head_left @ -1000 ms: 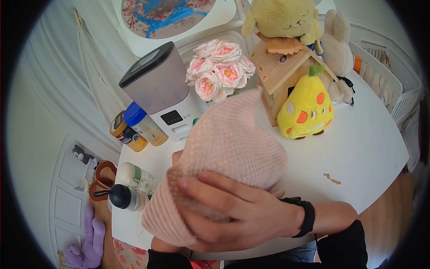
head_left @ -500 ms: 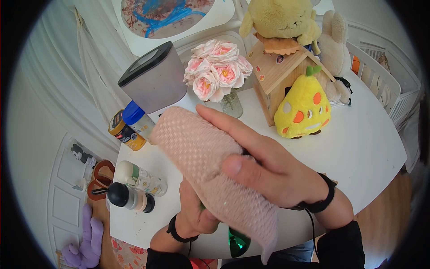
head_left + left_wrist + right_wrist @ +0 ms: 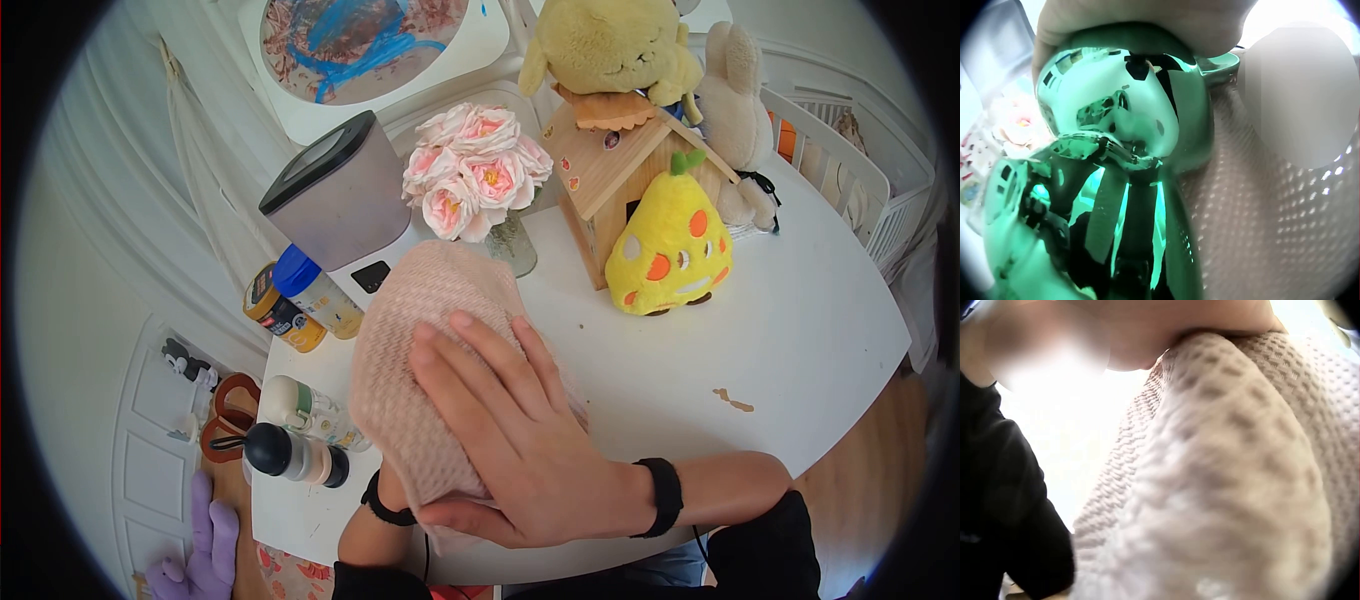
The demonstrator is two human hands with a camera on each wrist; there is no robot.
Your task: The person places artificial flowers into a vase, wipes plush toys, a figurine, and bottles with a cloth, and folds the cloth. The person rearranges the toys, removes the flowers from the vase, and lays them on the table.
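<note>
A pink waffle-weave cloth (image 3: 400, 350) drapes over what the left hand (image 3: 393, 488) holds; most of that hand is hidden in the head view. On top of the cloth lies the right hand (image 3: 530, 450), its fingers long and slightly spread, thumb near the lower edge. The left wrist view shows the left hand (image 3: 1147, 22) gripping a shiny green figure (image 3: 1179, 125) at its rounded top, with the cloth (image 3: 1260, 212) beside it. In the right wrist view, folds of the cloth (image 3: 1229, 469) hang under the right hand (image 3: 1197, 315).
A grey bin-shaped appliance (image 3: 345, 190), pink flowers (image 3: 480, 170) in a glass vase, and two canisters stand behind the hands. Bottles (image 3: 285, 455) stand at the left. A yellow pear plush (image 3: 670, 250) leans by a wooden house (image 3: 600, 165) on the white table (image 3: 800, 300).
The right hand has shifted from the cloth's side to lie flat over it. The cloth has turned, and the green figure, partly visible below it half a second ago, is covered in the head view.
</note>
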